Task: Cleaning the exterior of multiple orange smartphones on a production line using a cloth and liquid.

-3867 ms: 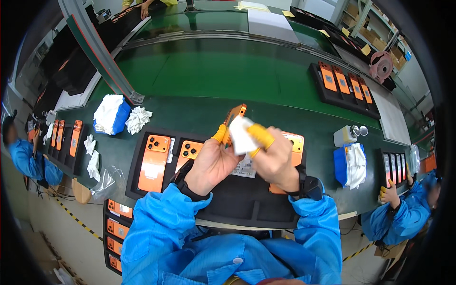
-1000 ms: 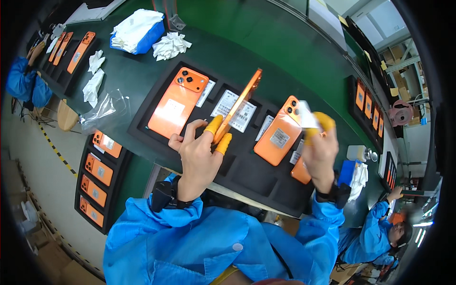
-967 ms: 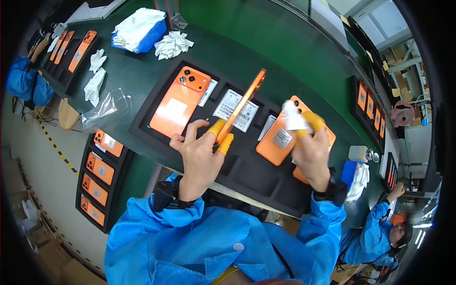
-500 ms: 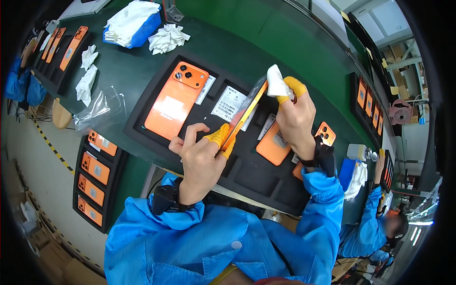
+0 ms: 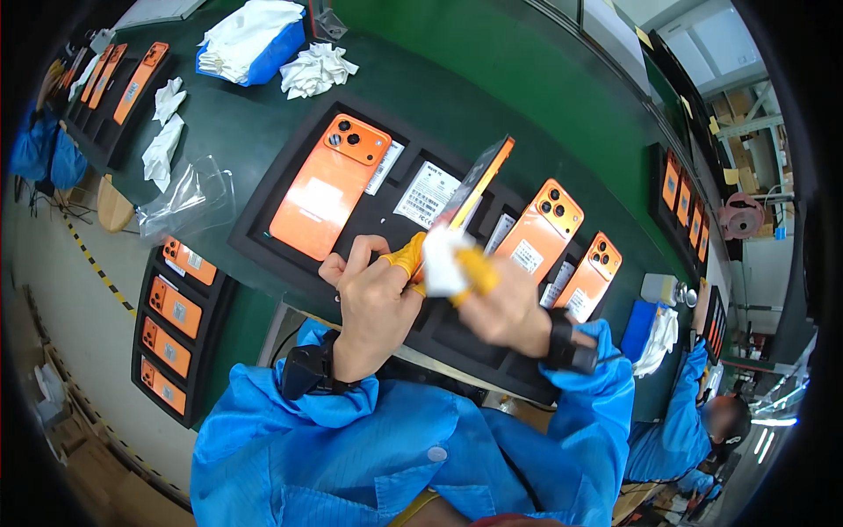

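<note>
My left hand (image 5: 376,299), with yellow finger cots, grips the lower end of an orange smartphone (image 5: 482,183), which is tilted up on edge above a black foam tray (image 5: 290,272). A white wiping cloth (image 5: 444,263) is pinched in my right hand (image 5: 505,307), against or just in front of the phone's lower end; motion blurs it. In the tray, an orange phone (image 5: 318,198) lies camera side up at the left. Two more phones, one orange (image 5: 546,227) and another (image 5: 590,277), lie at the right. White printed labels (image 5: 427,195) show in the tray between them.
A blue box of white cloths (image 5: 255,44) and a crumpled cloth (image 5: 318,70) stand at the back left, with a clear plastic bag (image 5: 189,200) nearer. Another phone tray (image 5: 180,329) is at the left. At right, a co-worker (image 5: 680,422) sits beyond a blue cloth box (image 5: 641,334).
My right hand has brought the cloth from the phone's upper end down to its lower end, uncovering the phones at the tray's right. The left hand keeps its hold.
</note>
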`<state>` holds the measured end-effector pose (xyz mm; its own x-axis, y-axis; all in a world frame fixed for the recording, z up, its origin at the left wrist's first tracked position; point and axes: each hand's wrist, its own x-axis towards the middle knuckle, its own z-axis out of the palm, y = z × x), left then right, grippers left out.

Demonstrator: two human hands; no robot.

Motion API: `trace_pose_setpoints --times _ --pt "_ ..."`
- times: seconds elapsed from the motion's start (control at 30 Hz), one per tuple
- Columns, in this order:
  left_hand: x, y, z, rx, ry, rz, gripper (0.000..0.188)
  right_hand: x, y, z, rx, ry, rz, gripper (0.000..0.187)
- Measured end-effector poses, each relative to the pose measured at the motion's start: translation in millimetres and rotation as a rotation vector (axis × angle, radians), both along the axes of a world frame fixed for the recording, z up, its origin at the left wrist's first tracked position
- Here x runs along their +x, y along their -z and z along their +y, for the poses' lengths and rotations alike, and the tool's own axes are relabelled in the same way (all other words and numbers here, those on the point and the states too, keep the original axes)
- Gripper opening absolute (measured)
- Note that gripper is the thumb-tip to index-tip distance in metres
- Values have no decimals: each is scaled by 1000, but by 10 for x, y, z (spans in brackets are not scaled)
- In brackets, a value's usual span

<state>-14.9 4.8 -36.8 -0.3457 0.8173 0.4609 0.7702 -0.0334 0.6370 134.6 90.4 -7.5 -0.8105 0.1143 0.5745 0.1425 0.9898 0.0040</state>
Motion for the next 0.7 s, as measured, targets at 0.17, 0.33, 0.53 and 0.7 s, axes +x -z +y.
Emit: trace_pose_setpoints --times 0.17,0.33,0.53,0.7 --pt "-31 -11 -17 26 -9 -10 15 -42 -109 205 60 165 -26 30" --pt "1 38 -15 23 27 19 14 11 -13 -51 28 -75 -47 32" --pt "-10 71 28 56 38 0 16 -33 -15 42 26 -16 -7 26" --pt "-41 43 11 65 40 -9 18 -15 -105 260 78 114 -5 31"
